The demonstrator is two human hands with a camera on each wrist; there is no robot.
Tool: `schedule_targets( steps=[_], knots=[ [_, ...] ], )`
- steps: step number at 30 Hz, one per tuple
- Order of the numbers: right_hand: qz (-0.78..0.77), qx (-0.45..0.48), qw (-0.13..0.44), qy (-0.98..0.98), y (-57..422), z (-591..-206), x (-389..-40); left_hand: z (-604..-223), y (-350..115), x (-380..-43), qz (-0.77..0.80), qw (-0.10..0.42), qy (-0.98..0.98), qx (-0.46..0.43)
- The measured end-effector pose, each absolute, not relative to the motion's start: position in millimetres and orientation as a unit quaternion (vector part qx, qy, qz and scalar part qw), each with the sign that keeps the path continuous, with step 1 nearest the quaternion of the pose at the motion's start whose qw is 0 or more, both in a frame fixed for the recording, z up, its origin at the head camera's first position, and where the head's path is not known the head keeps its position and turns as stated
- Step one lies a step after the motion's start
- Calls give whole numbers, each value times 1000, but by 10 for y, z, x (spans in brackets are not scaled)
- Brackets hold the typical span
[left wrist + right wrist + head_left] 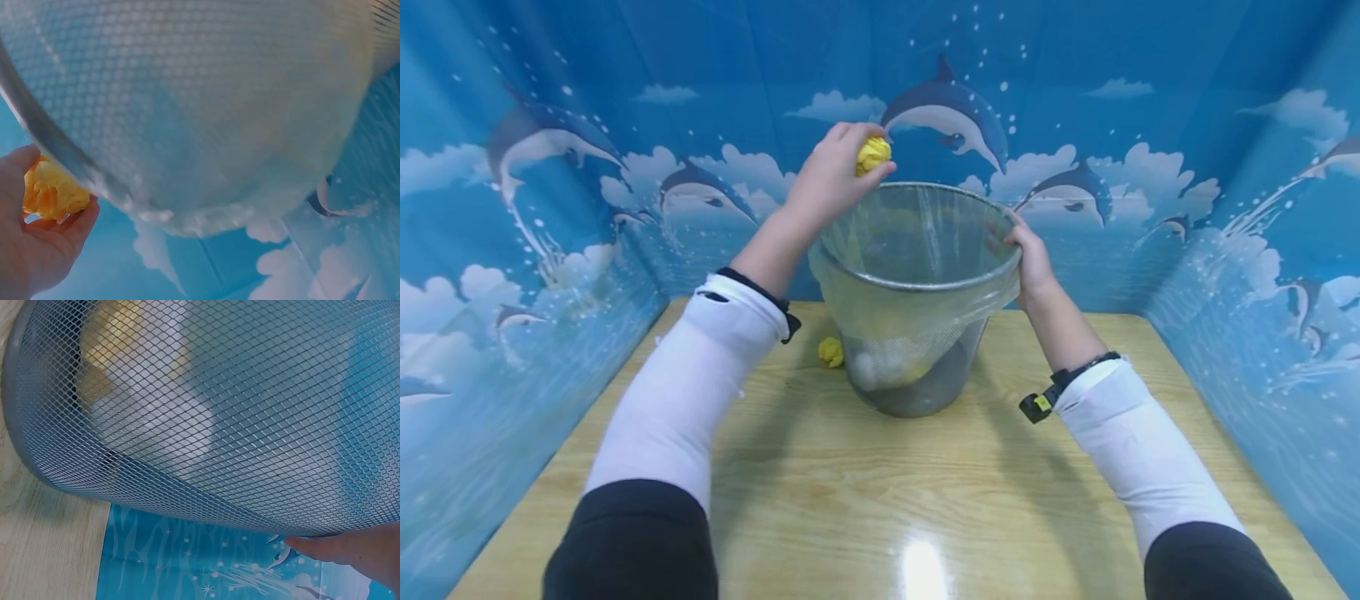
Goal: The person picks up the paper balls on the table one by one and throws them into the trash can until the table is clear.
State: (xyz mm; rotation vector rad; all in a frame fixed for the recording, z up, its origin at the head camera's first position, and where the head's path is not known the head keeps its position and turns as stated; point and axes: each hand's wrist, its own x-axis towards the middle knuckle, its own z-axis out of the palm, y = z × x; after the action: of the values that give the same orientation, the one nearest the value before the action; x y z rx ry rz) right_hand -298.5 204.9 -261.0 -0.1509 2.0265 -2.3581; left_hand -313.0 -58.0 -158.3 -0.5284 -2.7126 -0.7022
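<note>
A grey mesh wastebasket (917, 400) with a clear plastic bag (880, 308) folded over its rim stands on the table. My left hand (835, 171) holds a crumpled yellow paper ball (873, 156) just above the far-left part of the rim; the left wrist view shows that paper ball (55, 192) between thumb and fingers, beside the rim. With my right hand (1028, 254) I grip the rim on its right side, some fingers inside behind the bag. Through the mesh in the right wrist view, white crumpled paper (156, 419) and yellow paper (112, 337) show inside the basket.
Another yellow paper ball (831, 352) lies on the wooden table (850, 492) at the left of the basket's base. Blue curtains (737, 67) printed with dolphins and clouds enclose the back and both sides.
</note>
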Motion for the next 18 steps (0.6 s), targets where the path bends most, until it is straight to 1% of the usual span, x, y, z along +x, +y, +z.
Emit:
schedule_targets(
  steps=[7,18],
  knots=[
    [-768,-64,12,637,2052,-2618,-2989,-1548,-399,-3107,-234,128,-942,-202],
    [-769,-60,13,636,2049,-2621,-3005,-1556,-225,-3069,-233,114,-939,-226]
  ],
)
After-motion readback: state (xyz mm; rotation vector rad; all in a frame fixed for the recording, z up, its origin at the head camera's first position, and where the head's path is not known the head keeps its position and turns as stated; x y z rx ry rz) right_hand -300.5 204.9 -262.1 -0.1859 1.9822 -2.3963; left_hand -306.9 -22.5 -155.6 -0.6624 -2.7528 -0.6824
